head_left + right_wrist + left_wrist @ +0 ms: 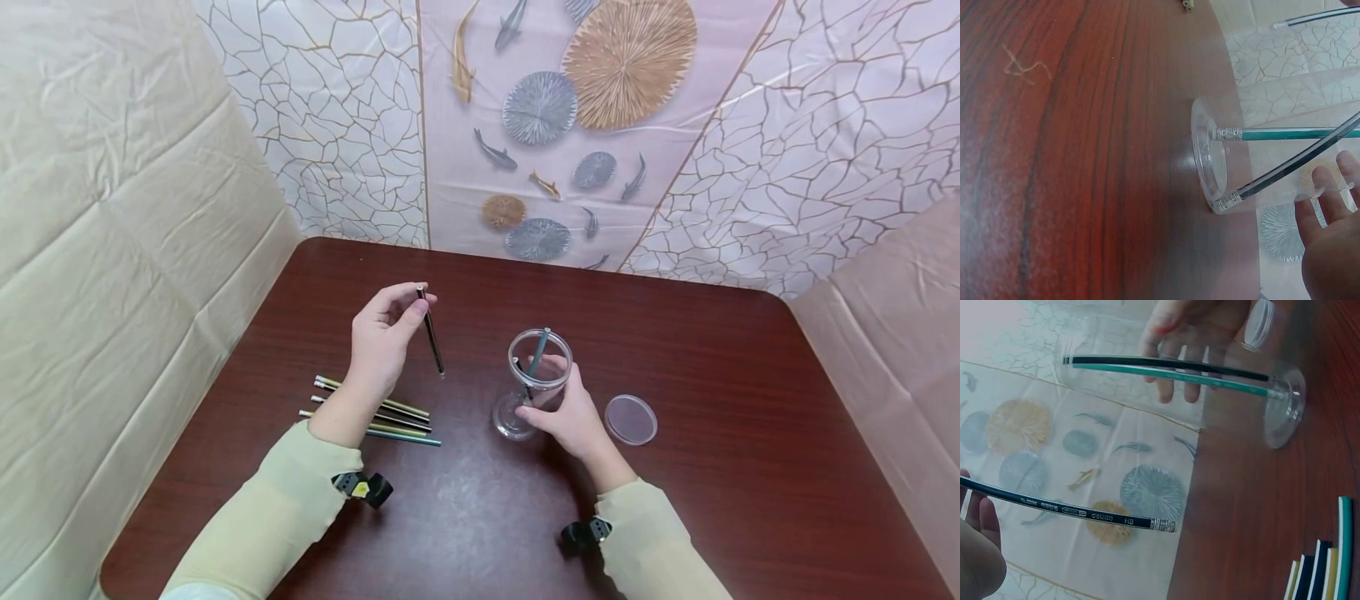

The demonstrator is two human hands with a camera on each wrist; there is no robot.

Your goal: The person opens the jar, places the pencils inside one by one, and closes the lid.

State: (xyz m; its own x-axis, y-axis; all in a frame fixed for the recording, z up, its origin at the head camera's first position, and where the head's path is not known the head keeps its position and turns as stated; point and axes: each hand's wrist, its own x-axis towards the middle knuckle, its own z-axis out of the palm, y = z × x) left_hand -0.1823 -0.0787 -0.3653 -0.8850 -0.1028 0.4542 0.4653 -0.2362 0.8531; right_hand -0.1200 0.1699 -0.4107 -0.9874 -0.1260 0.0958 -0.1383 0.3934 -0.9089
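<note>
Backdrop (345,117): white cloth with gold crack lines, pink center panel printed with fish and ribbed discs. Table (712,500): dark red-brown wood grain. Pale yellow sleeves (270,500) on both arms, black wrist cam (381,490) strapped over each. Jar (517,404): clear, flared base, mouth up, near mid-table; can't tell if the base touches the wood. Right hand (570,412) wraps it, thumb on the near side, fingers round the far wall. Left hand (382,337) is up over the table, left of the jar and apart from it, thumb and fingers pinching the held pencil (431,332) by its upper end, metal ferrule end down. Loose pencils (408,424), black, yellow-green and green, lie roughly parallel under the left forearm. Two more in the jar, ferrules at the base: green pencil (1285,134) and black pencil (1291,166), crossing in the right wrist view. Lid (632,420): clear, round, on the wood just right of the right hand. Writing: held pencil reads HB near the ferrule; brand word beside it starts "de", rest too soft to call. Number and characters further up: illegible. Green pencil's print is too small to read.
</note>
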